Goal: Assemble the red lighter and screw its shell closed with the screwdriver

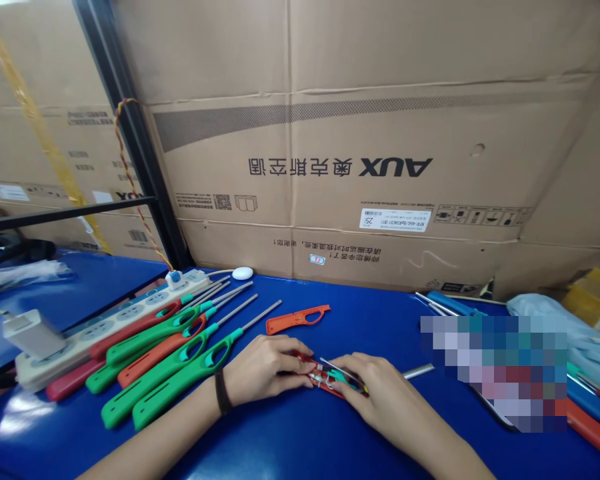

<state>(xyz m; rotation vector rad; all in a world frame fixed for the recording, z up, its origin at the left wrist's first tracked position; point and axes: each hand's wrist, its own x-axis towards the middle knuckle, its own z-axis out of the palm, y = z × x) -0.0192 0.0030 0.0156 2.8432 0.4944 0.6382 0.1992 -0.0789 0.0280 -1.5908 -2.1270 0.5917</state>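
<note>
Two hands (266,369) (380,390), one power strip (114,320)

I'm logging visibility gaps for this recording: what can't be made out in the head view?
All in the head view:
Red casing: left end partly hidden by the left hand.
Thin metal tool: rear end mostly covered by the right hand.
Pixelated patch: masks whatever lies beneath.
Orange handle: cut off by the right edge.
White box label: fine print too small.
</note>
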